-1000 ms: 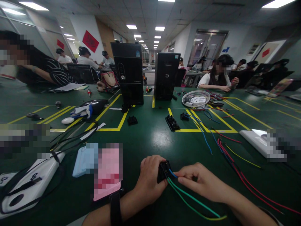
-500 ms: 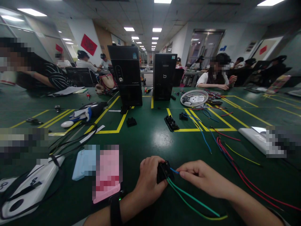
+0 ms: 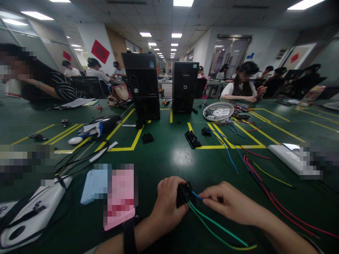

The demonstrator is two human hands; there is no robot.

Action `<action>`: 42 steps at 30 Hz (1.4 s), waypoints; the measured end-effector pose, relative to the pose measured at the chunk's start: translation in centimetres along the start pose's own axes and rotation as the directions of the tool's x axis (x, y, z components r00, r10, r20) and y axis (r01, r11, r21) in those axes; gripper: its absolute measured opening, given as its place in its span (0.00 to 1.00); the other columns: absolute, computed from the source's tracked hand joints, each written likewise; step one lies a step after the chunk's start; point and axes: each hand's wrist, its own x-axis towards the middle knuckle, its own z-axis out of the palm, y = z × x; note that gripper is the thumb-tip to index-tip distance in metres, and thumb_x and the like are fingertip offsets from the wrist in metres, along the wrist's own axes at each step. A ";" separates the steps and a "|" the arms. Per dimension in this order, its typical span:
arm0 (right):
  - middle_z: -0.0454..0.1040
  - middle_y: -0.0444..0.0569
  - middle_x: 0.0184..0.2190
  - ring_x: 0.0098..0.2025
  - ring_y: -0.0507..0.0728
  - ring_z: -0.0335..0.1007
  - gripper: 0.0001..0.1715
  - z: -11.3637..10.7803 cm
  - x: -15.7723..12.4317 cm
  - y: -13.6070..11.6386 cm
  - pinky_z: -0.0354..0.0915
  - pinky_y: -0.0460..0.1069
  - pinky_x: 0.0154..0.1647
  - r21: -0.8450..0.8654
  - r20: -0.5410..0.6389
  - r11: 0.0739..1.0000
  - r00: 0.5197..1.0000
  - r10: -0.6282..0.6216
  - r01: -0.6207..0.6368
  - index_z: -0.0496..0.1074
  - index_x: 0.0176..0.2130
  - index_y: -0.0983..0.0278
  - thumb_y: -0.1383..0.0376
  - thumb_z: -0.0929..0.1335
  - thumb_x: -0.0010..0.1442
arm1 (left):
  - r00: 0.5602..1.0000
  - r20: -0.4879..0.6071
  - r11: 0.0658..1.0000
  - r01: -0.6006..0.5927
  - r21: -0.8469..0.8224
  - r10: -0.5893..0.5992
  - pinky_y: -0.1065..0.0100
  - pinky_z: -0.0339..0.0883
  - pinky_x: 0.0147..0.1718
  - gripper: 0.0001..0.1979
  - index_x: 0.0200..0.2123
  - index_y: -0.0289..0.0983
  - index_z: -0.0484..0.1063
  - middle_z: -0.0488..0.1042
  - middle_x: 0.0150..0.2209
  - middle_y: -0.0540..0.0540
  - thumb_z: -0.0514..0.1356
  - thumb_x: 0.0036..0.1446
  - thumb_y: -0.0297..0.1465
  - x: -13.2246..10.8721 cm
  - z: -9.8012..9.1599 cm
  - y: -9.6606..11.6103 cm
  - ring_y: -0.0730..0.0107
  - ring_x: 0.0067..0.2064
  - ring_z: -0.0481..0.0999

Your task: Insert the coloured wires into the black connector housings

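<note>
1. You are at a shared bench in an electrical assembly or training workshop: the green table (image 3: 169, 155) is divided into work bays by yellow tape lines (image 3: 132, 143).
2. A black computer tower (image 3: 143, 84) and a second tower (image 3: 185, 86) stand on it.
3. Loose red, blue and yellow wires (image 3: 254, 165) lie about, near black connector blocks (image 3: 192, 138) and a round white basket (image 3: 219, 111) of parts.
4. At the near edge sits a black component (image 3: 184, 194) with a blue lead (image 3: 197, 194) and green leads (image 3: 217, 229).
5. Other people, such as a person in a striped top (image 3: 53, 86), sit at this table and at the rows behind, under ceiling panel lights (image 3: 182, 2).
</note>
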 end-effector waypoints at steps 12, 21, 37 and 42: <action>0.55 0.38 0.17 0.20 0.48 0.51 0.18 1.1 0.1 -0.6 0.49 0.44 0.22 0.106 -0.091 0.994 0.996 0.000 0.009 0.76 0.38 0.65 0.57 0.62 0.64 | 1.000 -0.003 1.000 0.000 -0.012 0.000 0.56 0.57 0.46 0.19 0.43 0.40 0.64 0.69 0.42 0.46 0.63 0.47 0.27 0.1 0.0 0.0 0.58 0.44 0.68; 0.58 0.38 0.17 0.19 0.47 0.52 0.14 -0.1 -0.1 -0.2 0.46 0.45 0.22 -0.109 -0.058 0.994 0.998 -0.005 -0.002 0.76 0.38 0.61 0.61 0.62 0.63 | 1.000 0.011 1.000 0.014 -0.006 -0.014 0.55 0.56 0.47 0.20 0.45 0.40 0.64 0.70 0.43 0.45 0.64 0.47 0.28 0.2 0.0 0.0 0.57 0.46 0.67; 0.60 0.39 0.19 0.22 0.48 0.56 0.13 0.8 -0.2 -0.4 0.49 0.44 0.25 -0.126 -0.079 0.989 0.993 -0.084 0.074 0.75 0.38 0.61 0.62 0.62 0.64 | 1.000 0.030 1.000 0.008 -0.006 -0.008 0.55 0.56 0.47 0.20 0.45 0.41 0.64 0.69 0.44 0.46 0.63 0.47 0.27 0.2 -0.1 -0.1 0.57 0.46 0.67; 0.57 0.38 0.17 0.20 0.48 0.54 0.13 0.5 -0.3 -0.3 0.47 0.44 0.23 -0.119 -0.110 0.993 0.994 -0.025 0.012 0.75 0.39 0.60 0.61 0.62 0.64 | 1.000 0.025 1.000 0.001 0.001 -0.001 0.55 0.56 0.47 0.20 0.45 0.42 0.64 0.69 0.44 0.46 0.63 0.47 0.28 0.1 -0.1 -0.1 0.57 0.46 0.67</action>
